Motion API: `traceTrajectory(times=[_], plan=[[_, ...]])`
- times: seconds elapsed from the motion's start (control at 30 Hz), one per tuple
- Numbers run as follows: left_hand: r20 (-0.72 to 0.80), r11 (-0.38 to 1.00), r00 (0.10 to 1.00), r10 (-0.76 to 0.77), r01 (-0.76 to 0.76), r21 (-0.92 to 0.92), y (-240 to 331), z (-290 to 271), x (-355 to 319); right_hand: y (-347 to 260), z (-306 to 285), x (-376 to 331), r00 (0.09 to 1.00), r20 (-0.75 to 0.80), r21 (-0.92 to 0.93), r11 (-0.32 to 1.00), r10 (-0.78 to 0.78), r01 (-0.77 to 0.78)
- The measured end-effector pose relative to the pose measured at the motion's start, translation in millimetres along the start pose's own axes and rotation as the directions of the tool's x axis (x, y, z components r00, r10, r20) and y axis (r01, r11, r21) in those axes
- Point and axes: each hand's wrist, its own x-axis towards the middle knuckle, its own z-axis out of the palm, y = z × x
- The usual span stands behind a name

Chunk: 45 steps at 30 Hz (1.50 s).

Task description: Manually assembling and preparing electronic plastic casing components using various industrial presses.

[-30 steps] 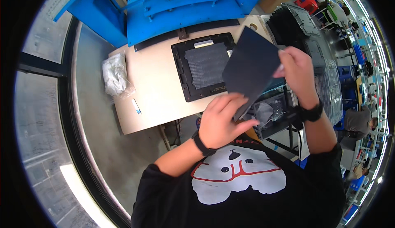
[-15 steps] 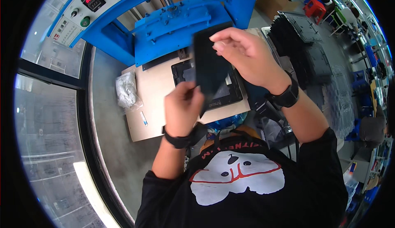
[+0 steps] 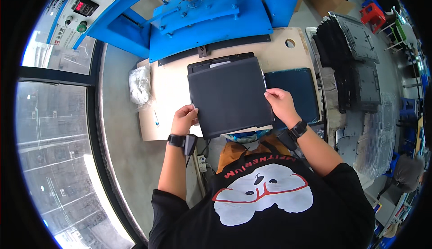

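Note:
A flat, dark grey square panel [image 3: 228, 98] lies almost level over a black frame [image 3: 244, 57], of which only the far strip shows. My left hand [image 3: 184, 117] pinches the panel's left edge between thumb and fingers. On the opposite side, my right hand [image 3: 281, 107] grips the right edge the same way. I cannot tell whether the panel rests on the frame or is held just above it. Right of the panel, partly behind my right hand, is a dark blue-black sheet with rounded corners [image 3: 294, 89].
Beyond the wooden board [image 3: 168, 87] stands a blue press [image 3: 211, 17] with a control box [image 3: 85, 10]. A clear plastic bag with white contents [image 3: 140, 86] sits at the left edge. Stacked dark panels [image 3: 346, 42] and clear trays [image 3: 375, 132] are to the right.
The dark panel has come down from a steep, edge-on tilt to nearly flat over the black frame. My right hand has lowered from the panel's upper part to its right edge.

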Motion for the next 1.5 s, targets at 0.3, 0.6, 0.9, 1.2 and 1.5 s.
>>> traceTrajectory(times=[0.3,0.6,0.9,1.2,1.5], plan=[[-0.205,0.831,0.932,0.300,-0.150,0.535,-20,-7,76,35,50,36,0.985,-0.140,-0.341,0.939,-0.106,0.053],[-0.093,0.653,0.899,0.428,-0.237,0.719,-17,-10,90,36,63,46,0.952,-0.178,-0.529,0.840,-0.247,0.119],[-0.011,0.381,0.776,0.631,-0.298,0.875,-30,-15,91,33,61,50,0.969,-0.148,-0.525,0.846,-0.197,0.092],[-0.022,0.603,0.907,0.420,-0.261,0.754,-27,-22,95,23,54,51,0.985,-0.073,-0.526,0.845,-0.158,0.097],[0.444,0.031,0.825,0.350,-0.483,0.875,25,-33,110,7,51,70,0.931,0.207,-0.703,0.617,-0.300,0.354]])
